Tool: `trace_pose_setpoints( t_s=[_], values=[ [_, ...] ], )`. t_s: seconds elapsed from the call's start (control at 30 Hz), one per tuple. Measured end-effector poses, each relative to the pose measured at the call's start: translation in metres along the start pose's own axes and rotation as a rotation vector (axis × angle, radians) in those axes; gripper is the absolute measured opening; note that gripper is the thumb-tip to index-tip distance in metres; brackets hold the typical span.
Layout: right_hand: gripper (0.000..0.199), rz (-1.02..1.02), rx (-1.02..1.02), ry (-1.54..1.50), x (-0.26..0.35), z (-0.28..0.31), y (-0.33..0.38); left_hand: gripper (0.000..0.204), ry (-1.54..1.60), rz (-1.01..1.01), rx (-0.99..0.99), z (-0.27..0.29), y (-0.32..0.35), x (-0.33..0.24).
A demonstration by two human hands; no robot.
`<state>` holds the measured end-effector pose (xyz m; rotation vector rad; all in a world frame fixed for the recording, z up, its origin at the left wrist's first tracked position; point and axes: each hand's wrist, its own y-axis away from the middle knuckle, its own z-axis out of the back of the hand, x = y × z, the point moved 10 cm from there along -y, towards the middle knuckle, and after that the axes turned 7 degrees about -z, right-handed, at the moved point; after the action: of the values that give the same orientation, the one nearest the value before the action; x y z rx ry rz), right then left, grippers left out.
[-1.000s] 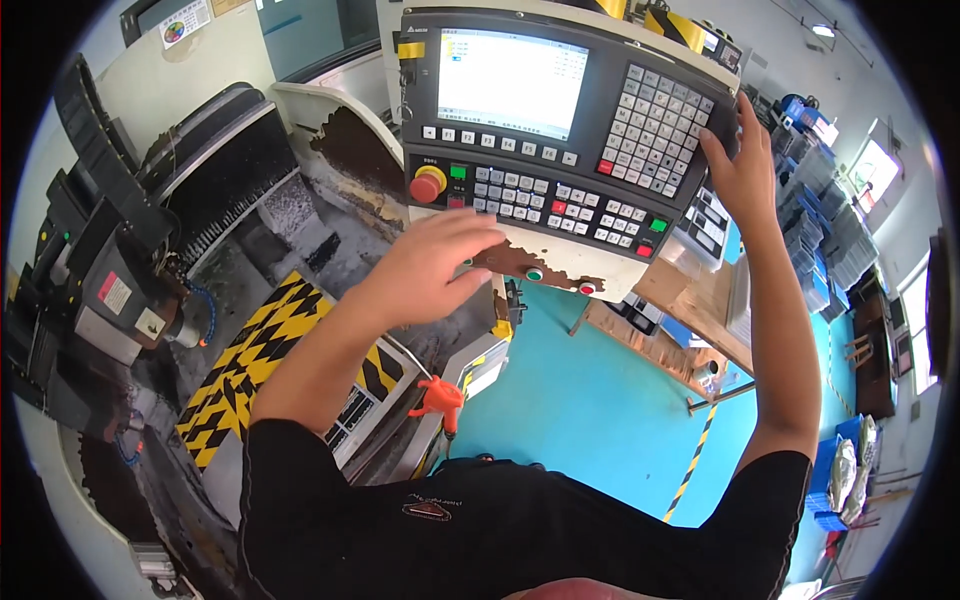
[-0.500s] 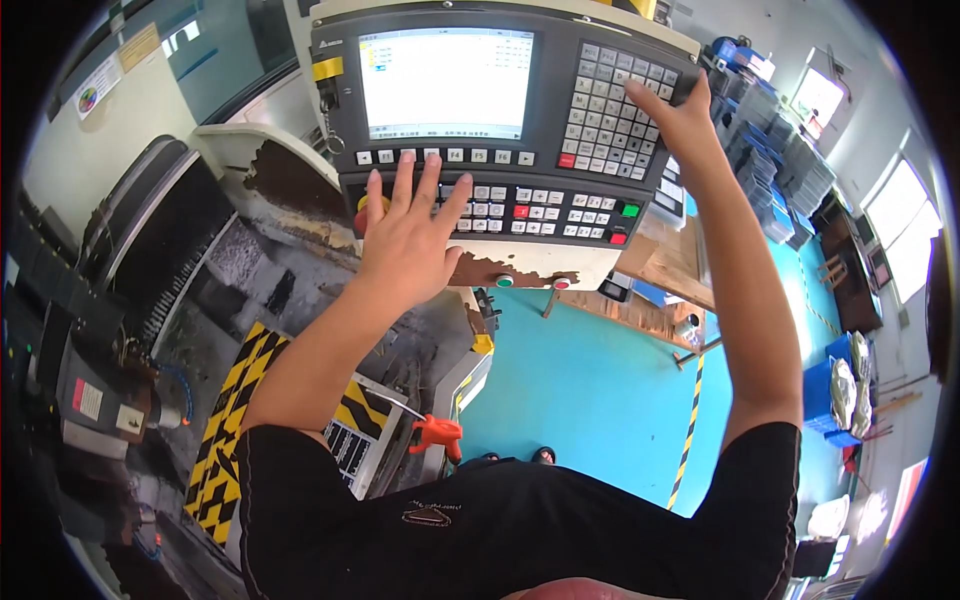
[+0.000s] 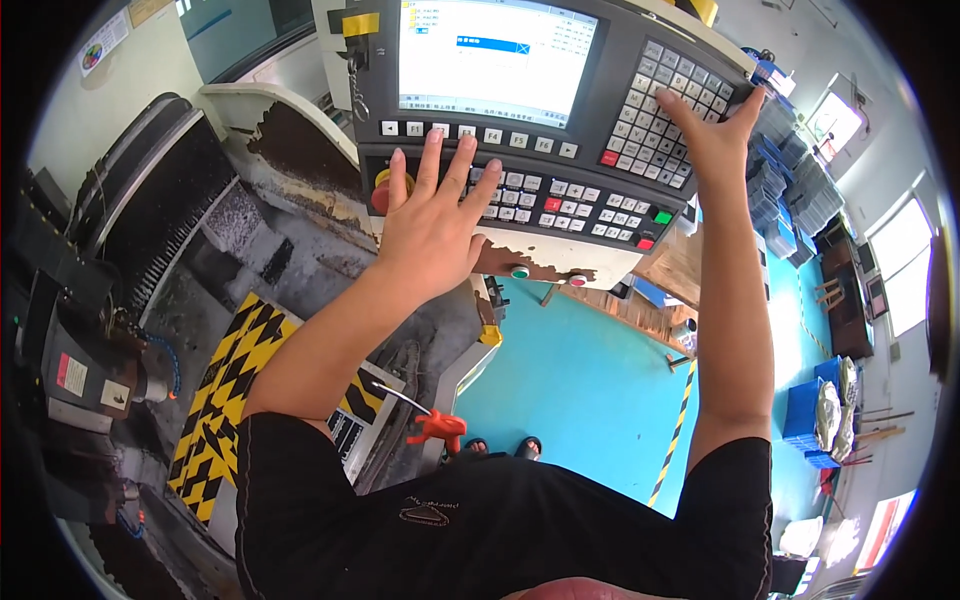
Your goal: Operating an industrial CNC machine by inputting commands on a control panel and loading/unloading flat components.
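A machine control panel with a lit screen stands before me. My left hand is spread over its lower left part, with fingertips at the row of function keys under the screen. A red round emergency stop knob sits beside that hand's fingers. At the panel's right, my right hand has its thumb on the grey keypad, while its other fingers reach to the panel's right edge, partly hidden. The screen shows a small blue-barred box over a list.
An orange air blow gun with a metal nozzle hangs below my left forearm. Yellow-black striped plates lie on the machine at left. A wooden table stands behind the panel; blue crates stand at right.
The small box has come up on the screen. In the picture the panel has shifted right and slightly up, and both hands with it. My hands keep nearly the same places on the panel.
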<state>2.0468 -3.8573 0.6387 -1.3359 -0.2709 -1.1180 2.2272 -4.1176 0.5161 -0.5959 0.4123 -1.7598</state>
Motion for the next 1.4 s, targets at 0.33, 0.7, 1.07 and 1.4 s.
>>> trace_pose_setpoints(
  t_s=[0.33,0.7,1.07,1.4],
  values=[
    [0.084,-0.149,0.611,-0.621,-0.094,-0.027,0.044,0.084,-0.059,-0.009,0.006,0.007,-0.003,-0.005],
    [0.076,-0.268,0.58,-0.693,-0.104,-0.023,0.059,0.082,-0.041,-0.007,0.035,-0.001,-0.004,-0.009],
    [0.08,-0.297,0.569,-0.651,-0.105,-0.022,0.052,0.083,-0.046,-0.018,0.016,0.002,-0.006,-0.009],
    [0.075,-0.177,0.395,-0.542,-0.086,-0.011,0.053,0.079,-0.051,-0.006,0.006,0.003,-0.007,-0.011]
  ],
)
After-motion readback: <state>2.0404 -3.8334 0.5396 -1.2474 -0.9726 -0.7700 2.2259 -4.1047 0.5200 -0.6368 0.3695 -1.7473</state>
